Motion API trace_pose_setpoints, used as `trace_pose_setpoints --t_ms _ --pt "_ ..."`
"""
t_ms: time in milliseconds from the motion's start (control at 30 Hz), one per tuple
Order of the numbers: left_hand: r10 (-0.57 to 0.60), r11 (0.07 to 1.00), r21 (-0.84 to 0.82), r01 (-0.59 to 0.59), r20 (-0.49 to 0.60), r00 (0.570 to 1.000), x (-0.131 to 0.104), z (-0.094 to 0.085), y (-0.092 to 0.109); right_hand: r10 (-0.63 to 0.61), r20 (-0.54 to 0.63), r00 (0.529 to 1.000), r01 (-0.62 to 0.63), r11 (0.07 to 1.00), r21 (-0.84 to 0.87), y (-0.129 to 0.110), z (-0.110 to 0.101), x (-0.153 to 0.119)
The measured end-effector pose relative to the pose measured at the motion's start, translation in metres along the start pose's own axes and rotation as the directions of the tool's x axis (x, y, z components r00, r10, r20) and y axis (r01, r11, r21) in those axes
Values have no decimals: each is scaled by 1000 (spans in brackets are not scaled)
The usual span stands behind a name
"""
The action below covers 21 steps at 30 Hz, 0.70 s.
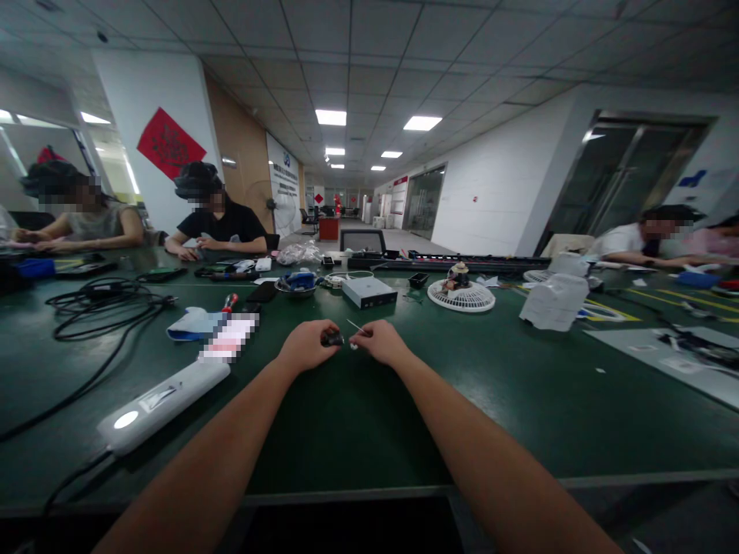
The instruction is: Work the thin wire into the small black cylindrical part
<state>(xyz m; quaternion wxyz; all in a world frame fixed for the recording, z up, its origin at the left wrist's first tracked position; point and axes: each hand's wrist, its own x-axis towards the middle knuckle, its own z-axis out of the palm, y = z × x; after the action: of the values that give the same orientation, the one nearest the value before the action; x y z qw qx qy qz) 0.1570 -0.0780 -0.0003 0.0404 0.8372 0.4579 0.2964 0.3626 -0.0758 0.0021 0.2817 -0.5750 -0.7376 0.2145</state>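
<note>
My left hand [305,346] is closed around a small dark, rounded part [332,338] with a shiny end facing right; its exact kind is too small to make out. Just to the right, my right hand [382,342] pinches a thin, light-coloured rod [356,326] that points up and left. A tiny white piece [354,346] shows below those fingertips, and whether it is held or lying on the table I cannot tell. Both hands are close together, a small gap between them, low over the green tabletop [358,431]. Beyond them sits a silver box like an optical drive [369,292].
A white power strip [167,404], black cables [104,308] and a red-handled tool [231,301] lie left. Behind are a bowl with blue material [296,284] and a white fan grille [462,298]. White plastic housing [555,296] stands right. Other people sit at both sides.
</note>
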Motion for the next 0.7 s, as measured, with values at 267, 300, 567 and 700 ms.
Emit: trace_pose_setpoints --t_ms 267,300,567,700 --pt "79 995 -71 -77 27 997 -1 -6 10 -34 46 998 23 973 232 -4 5 1" --pt "85 993 -84 -82 27 996 -2 -6 11 -42 45 998 31 971 236 -4 5 1" --pt "110 992 -68 -108 28 994 -3 -6 13 -44 18 999 41 986 161 -1 2 -1" --pt "125 991 -55 -124 29 992 -3 -5 11 -39 56 998 30 986 164 -1 1 -2"
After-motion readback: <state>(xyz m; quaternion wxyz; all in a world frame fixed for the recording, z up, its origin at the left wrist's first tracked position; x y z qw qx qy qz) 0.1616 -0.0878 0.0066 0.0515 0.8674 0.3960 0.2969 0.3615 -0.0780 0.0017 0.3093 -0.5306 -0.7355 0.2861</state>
